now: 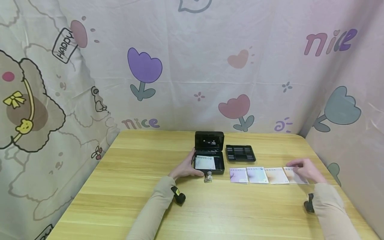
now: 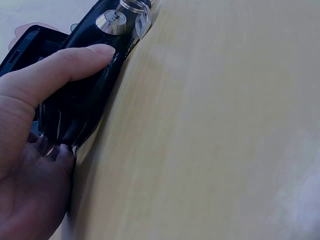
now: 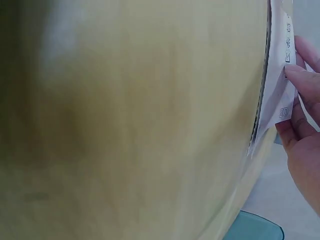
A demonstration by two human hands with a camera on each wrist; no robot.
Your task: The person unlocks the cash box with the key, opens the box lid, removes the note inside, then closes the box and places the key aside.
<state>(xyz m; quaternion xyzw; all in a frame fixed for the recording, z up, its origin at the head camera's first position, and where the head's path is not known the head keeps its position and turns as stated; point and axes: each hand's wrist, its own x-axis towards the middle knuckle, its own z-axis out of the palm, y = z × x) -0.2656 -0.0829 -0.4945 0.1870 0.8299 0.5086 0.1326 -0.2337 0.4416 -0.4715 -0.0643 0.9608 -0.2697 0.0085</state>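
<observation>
A black cash box [image 1: 222, 163] stands with its lid raised, and pale banknotes [image 1: 205, 162] lie inside it. My left hand [image 1: 186, 165] holds the box at its left side, thumb along the front by the lock [image 2: 112, 22]. Keys [image 1: 208, 177] on a ring hang from that lock. At the right, my right hand [image 1: 306, 169] pinches the upper edge of a banknote [image 3: 281, 95] marked 20, thumb in front and fingers behind. This note belongs to the rightmost stack in a row; beside it lie orange notes [image 1: 276, 176], blue-green notes [image 1: 257, 175] and purple notes [image 1: 238, 175].
A black compartment tray [image 1: 241, 154] sits just right of the cash box, behind the row of notes. The wooden table [image 1: 144, 150] meets a patterned cloth backdrop [image 1: 192, 66] at the back and sides.
</observation>
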